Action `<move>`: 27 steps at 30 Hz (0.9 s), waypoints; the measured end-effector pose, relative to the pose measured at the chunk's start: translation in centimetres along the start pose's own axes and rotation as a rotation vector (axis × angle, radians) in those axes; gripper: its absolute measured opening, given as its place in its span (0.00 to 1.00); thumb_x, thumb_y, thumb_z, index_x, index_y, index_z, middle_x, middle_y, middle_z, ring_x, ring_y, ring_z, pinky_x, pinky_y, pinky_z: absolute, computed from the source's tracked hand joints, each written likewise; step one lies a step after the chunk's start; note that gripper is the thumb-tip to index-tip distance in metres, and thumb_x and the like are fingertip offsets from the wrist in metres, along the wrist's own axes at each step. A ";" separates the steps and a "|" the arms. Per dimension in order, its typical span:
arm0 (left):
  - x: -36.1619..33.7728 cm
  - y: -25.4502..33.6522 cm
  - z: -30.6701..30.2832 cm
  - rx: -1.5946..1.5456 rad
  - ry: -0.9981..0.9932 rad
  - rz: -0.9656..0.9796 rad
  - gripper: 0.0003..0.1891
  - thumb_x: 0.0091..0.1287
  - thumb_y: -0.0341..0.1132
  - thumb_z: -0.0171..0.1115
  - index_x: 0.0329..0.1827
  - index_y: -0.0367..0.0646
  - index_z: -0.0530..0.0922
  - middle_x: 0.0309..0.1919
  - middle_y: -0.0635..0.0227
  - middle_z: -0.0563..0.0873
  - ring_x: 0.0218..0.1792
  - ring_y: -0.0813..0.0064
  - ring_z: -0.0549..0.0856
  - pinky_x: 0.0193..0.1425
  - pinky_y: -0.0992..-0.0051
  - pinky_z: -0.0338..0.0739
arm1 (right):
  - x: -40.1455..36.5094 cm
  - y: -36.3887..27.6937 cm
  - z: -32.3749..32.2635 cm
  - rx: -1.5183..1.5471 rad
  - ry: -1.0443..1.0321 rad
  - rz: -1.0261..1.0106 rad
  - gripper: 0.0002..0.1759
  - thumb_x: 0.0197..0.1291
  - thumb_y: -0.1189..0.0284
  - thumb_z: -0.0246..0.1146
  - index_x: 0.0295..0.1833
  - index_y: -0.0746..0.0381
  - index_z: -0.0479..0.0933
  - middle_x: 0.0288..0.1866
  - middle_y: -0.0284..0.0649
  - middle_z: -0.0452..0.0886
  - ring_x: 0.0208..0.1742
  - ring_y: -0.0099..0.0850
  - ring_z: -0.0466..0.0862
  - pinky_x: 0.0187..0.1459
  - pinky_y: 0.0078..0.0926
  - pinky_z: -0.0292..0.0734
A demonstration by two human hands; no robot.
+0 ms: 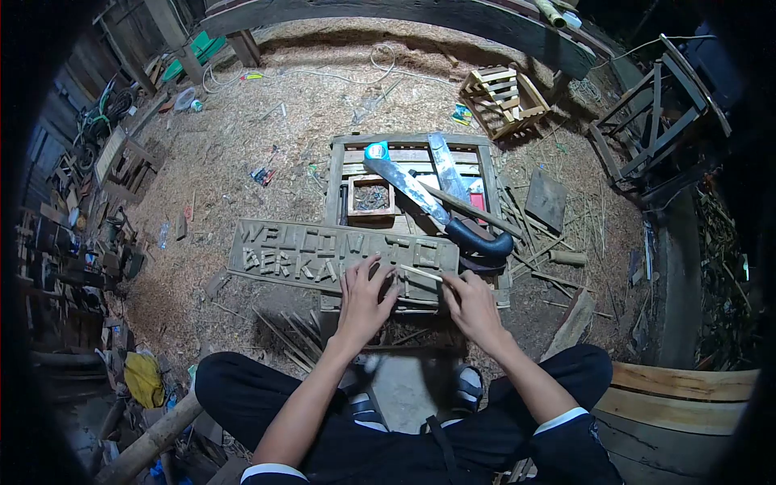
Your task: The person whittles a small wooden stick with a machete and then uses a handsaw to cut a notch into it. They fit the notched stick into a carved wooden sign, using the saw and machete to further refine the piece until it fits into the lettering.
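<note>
A wooden sign board (283,249) with raised stick letters lies on the ground in front of me, across the near edge of a wooden crate frame (335,174). My left hand (365,295) rests flat on the board's right part, fingers spread over the letters. My right hand (473,305) pinches a thin pale wooden stick (420,273), whose far end points left over the board toward my left fingertips.
A large machete with a black curved handle (436,212) and a second blade (446,166) lie on the crate. A small slatted crate (503,101) stands at the back right. A flat board (546,198), loose sticks and sawdust cover the ground. A plank (679,396) lies at my right.
</note>
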State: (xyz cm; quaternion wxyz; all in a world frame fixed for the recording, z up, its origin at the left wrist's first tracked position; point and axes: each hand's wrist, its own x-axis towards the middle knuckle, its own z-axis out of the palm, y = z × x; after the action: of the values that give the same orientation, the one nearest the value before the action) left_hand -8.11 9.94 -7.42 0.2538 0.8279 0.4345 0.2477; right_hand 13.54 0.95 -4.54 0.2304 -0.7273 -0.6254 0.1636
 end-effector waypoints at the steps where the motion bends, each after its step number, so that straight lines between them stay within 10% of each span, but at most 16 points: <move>1: 0.1 -0.1 0.1 -0.002 0.000 -0.004 0.21 0.65 0.38 0.72 0.61 0.45 0.83 0.67 0.57 0.76 0.68 0.50 0.70 0.76 0.53 0.62 | 0.2 0.8 0.3 -0.046 0.028 -0.013 0.12 0.69 0.67 0.65 0.54 0.60 0.86 0.39 0.50 0.79 0.43 0.50 0.82 0.44 0.44 0.76; 27: 2.0 0.2 1.5 0.040 -0.041 0.044 0.15 0.64 0.33 0.73 0.54 0.55 0.90 0.64 0.59 0.78 0.64 0.54 0.72 0.71 0.57 0.68 | 2.4 4.2 0.7 -0.147 0.077 -0.398 0.24 0.53 0.80 0.64 0.57 0.52 0.84 0.49 0.40 0.80 0.47 0.39 0.81 0.46 0.37 0.75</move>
State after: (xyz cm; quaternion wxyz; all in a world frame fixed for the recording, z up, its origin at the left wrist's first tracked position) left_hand -5.97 11.22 -8.03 0.2402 0.8472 0.4157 0.2274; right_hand 17.09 2.93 -7.24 0.2285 -0.6099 -0.7577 0.0410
